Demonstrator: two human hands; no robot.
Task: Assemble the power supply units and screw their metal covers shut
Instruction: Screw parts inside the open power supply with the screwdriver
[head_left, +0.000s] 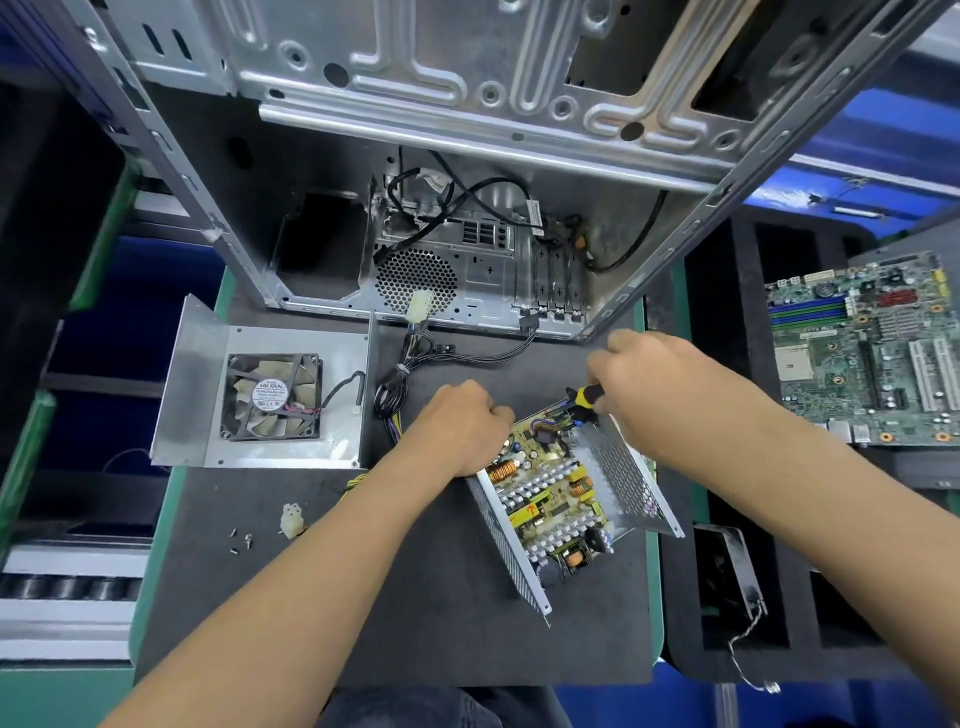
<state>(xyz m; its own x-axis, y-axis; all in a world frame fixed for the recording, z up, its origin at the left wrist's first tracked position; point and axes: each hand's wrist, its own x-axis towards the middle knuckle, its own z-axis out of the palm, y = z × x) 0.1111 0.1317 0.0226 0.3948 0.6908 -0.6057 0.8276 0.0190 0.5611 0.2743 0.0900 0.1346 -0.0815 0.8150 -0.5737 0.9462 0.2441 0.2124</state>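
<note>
Left hand (460, 423) grips open power supply (563, 512) at its far-left edge; right hand (641, 371) holds screwdriver (584, 397) over its far corner.

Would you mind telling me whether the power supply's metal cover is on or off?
Off. The power supply shows its bare circuit board, and the cover, fan attached, lies apart on the mat.

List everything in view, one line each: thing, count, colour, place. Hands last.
power supply base: one, silver, circuit board exposed, mat centre-right
metal cover: one, silver, black fan inside, mat left
screws: a few, silver, mat front left
screwdriver: one, yellow-black handle, in right hand
computer case: one, silver, behind
motherboard: one, green, far right
left hand: on the base's left edge
right hand: gripping screwdriver
</note>
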